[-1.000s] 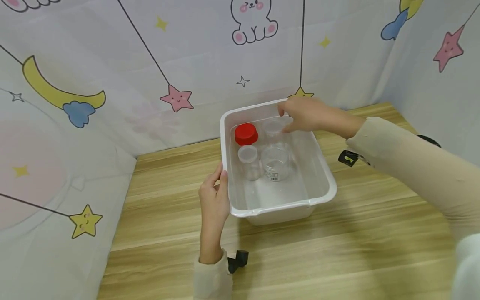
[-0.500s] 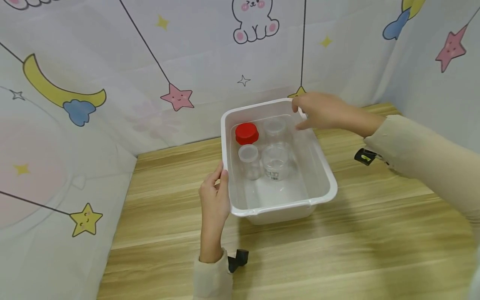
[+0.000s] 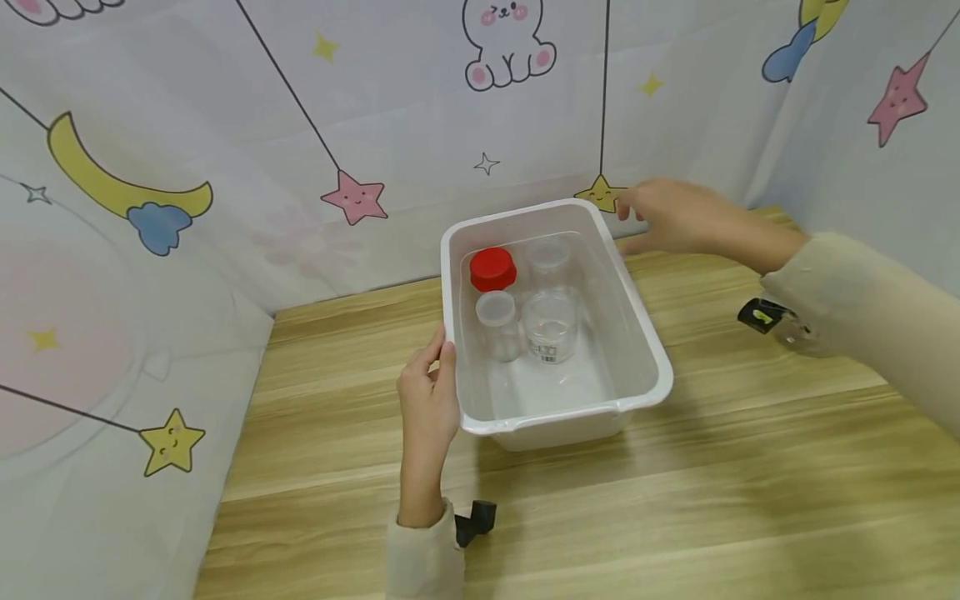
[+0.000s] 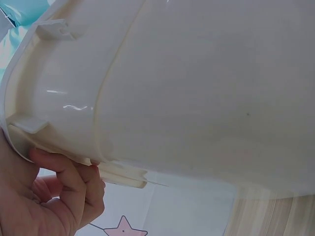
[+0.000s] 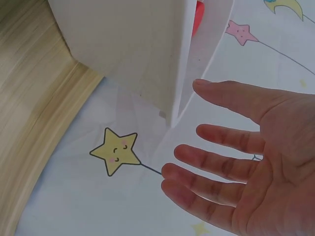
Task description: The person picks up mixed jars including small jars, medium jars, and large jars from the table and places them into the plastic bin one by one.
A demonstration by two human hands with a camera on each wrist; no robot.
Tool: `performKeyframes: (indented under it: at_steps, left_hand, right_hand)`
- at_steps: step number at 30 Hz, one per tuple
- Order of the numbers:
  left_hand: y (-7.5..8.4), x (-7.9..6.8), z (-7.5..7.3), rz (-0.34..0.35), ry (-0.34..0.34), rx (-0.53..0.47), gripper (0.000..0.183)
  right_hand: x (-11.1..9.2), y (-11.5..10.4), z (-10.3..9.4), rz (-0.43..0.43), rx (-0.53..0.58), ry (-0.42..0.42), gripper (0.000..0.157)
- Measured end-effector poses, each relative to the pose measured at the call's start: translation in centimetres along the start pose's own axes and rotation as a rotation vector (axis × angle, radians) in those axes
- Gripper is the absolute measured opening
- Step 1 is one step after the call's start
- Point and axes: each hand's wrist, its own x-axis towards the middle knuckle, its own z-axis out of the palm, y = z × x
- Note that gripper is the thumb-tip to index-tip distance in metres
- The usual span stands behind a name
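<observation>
A white plastic basin (image 3: 551, 410) stands on the wooden table with several containers inside. At its left rim my left hand (image 3: 430, 387) grips the edge, thumb on top; the left wrist view shows the curled fingers (image 4: 83, 189) under the rim. Beyond the right rim hovers my right hand (image 3: 675, 215), holding nothing. Its fingers are spread and relaxed in the right wrist view, beside the basin's wall (image 5: 128, 54). Within the basin are a red-lidded jar (image 3: 492, 267), a small clear lidded jar (image 3: 498, 325), a wider clear jar with a barcode (image 3: 551, 327) and another clear container (image 3: 550, 257) behind it.
The wooden table (image 3: 337, 400) reaches back to a white cloth wall (image 3: 420, 100) printed with stars and moons, close behind the basin. Another cloth side (image 3: 97, 333) rises along the left. A black wrist mount (image 3: 761, 315) hangs below the right sleeve.
My right hand has moved right, from above the containers across the basin's right rim to outside it. The left hand stays at the left rim, and the containers keep their places.
</observation>
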Motion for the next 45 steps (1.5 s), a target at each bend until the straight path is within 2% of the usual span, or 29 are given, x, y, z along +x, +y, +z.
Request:
performKeyframes:
  at_steps: [26, 36, 45]
  left_hand:
    - [-0.2, 0.0, -0.1, -0.003, 0.001, 0.007, 0.038]
    - [-0.1, 0.0, 0.0, -0.012, -0.007, -0.007, 0.038]
    - [-0.1, 0.0, 0.0, -0.008, 0.000, -0.003, 0.038]
  right_hand:
    - [-2.2, 5.0, 0.1, 0.109, -0.019, -0.053, 0.054]
    - [-4.2, 8.1, 0.9, 0.138, -0.021, -0.040, 0.055]
    - [-6.0, 10.7, 1.1, 0.187, -0.046, -0.079, 0.059]
